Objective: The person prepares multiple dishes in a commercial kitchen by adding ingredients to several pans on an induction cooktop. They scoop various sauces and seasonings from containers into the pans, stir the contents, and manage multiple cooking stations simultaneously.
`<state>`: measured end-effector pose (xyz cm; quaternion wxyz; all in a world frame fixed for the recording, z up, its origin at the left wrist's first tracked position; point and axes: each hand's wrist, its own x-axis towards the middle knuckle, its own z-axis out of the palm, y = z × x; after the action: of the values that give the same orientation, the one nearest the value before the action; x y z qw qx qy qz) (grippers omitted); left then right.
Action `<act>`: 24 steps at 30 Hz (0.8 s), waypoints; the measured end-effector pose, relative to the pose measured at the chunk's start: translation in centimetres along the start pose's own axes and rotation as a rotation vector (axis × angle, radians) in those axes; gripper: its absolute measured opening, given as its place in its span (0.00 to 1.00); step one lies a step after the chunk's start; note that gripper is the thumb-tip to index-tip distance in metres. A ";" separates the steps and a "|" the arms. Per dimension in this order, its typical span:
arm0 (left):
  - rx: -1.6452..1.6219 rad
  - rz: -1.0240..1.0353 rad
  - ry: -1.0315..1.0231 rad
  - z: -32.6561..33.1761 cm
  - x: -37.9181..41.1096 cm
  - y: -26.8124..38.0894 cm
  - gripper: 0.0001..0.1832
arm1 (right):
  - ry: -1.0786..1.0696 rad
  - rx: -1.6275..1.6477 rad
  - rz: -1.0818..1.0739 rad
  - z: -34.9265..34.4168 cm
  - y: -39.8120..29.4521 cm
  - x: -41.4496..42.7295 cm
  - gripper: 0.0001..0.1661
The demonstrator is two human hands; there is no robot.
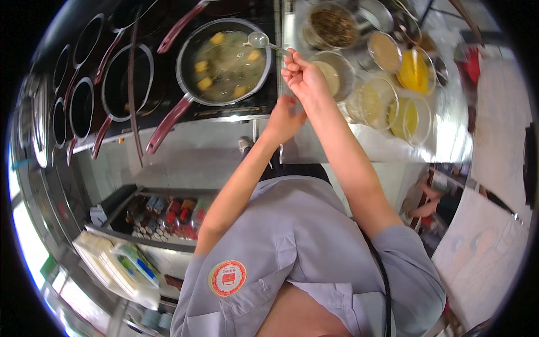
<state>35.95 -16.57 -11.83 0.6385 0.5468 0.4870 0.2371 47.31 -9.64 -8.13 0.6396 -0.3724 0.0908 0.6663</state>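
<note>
My right hand (pixel 305 76) grips the handle of a small metal spoon (pixel 258 40). The spoon's bowl is over the right rim of a frying pan (pixel 182 84) with a dark red handle. Cloudy broth (pixel 223 63) fills the pan, with several yellow cubes (pixel 205 84) in it, perhaps fried tofu. Just below my right wrist is my left hand (pixel 286 120), slightly blurred, thumb apart from the fingers and nothing seen in it. A clear tub of pale seasoning (pixel 330 78) stands beside my right hand.
Several more pans (pixel 126 82) line the black cooktop (pixel 227 113) at left. On the steel counter (pixel 448 139) stand tubs of dark flakes (pixel 332 27), tan powder (pixel 384 51) and yellow contents (pixel 412 69). Bottles (pixel 177 215) fill a low shelf. A person's arm (pixel 425 206) shows at right.
</note>
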 end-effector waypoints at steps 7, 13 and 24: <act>-0.344 -0.207 0.139 4.8 4.8 3.8 0.11 | -0.119 0.034 -0.331 -7.4 -9.3 -8.9 0.10; -0.083 0.067 0.213 -0.2 1.2 9.8 0.09 | 0.052 -1.075 -0.920 -7.2 -8.2 -10.5 0.09; 0.460 0.244 0.627 -11.2 -3.8 10.5 0.09 | 0.004 -0.150 -0.235 0.3 2.8 -4.9 0.12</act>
<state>26.95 -11.53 0.12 0.2872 0.6302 0.6301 0.3512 44.13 -13.79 -5.88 0.6834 -0.4286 -0.0021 0.5910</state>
